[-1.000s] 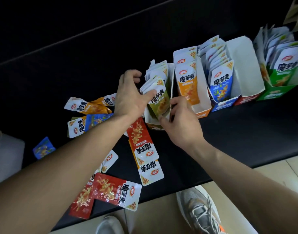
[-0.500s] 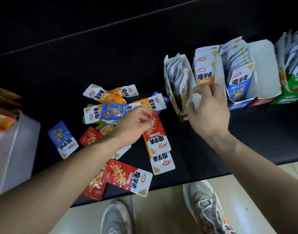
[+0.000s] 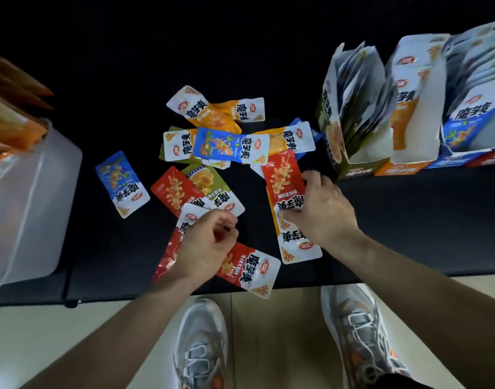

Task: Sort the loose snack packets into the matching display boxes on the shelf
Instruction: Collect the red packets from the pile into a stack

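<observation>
Loose snack packets lie in a pile on the black shelf (image 3: 409,234): a blue packet (image 3: 123,183) at the left, another blue one (image 3: 229,146), an orange one (image 3: 207,110), an olive one (image 3: 212,186) and several red ones. My left hand (image 3: 210,242) is curled over a red packet (image 3: 168,256) near the front edge and pinches it. My right hand (image 3: 322,211) grips the white end of a long red packet (image 3: 282,175). At the right stand the olive box (image 3: 355,171), the orange box (image 3: 400,168) and the blue box (image 3: 448,162), all holding upright packets.
A translucent plastic bin (image 3: 30,197) with orange packets (image 3: 8,119) stands at the left end of the shelf. A red box edge (image 3: 490,160) shows at the far right. Below the shelf's front edge are my two grey shoes (image 3: 201,346) on a pale floor.
My right hand left the display boxes and came down left onto the long red packet. My left hand drew back toward the front edge onto the red packets there.
</observation>
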### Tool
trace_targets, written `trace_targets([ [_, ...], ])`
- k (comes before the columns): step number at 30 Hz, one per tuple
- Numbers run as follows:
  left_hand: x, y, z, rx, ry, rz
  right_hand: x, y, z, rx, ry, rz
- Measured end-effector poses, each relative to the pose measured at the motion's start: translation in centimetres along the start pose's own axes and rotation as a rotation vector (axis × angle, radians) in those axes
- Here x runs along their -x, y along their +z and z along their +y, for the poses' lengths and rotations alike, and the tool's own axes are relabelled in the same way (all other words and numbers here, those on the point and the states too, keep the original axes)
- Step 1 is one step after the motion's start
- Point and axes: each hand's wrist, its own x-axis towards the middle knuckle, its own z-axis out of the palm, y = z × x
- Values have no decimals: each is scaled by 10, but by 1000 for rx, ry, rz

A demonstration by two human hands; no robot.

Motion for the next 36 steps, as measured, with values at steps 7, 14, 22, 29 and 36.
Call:
trace_targets([
  [7,-8,-9,-7,-3,25,-76,-5,-12,4,-32,-2,115],
  [14,-14,-29,2,149,25,-34,-4,-25,6,-35,-82,283],
  [22,-14,-52,32,61,184,78,0,-47,-19,-339,-254,190],
  [29,-10,-51,48,142,115,-137,8,-32,-60,-720,-255,41],
  [36,-10,-75,-13,521,-254,252,36,45,-53,214,-287,-275],
])
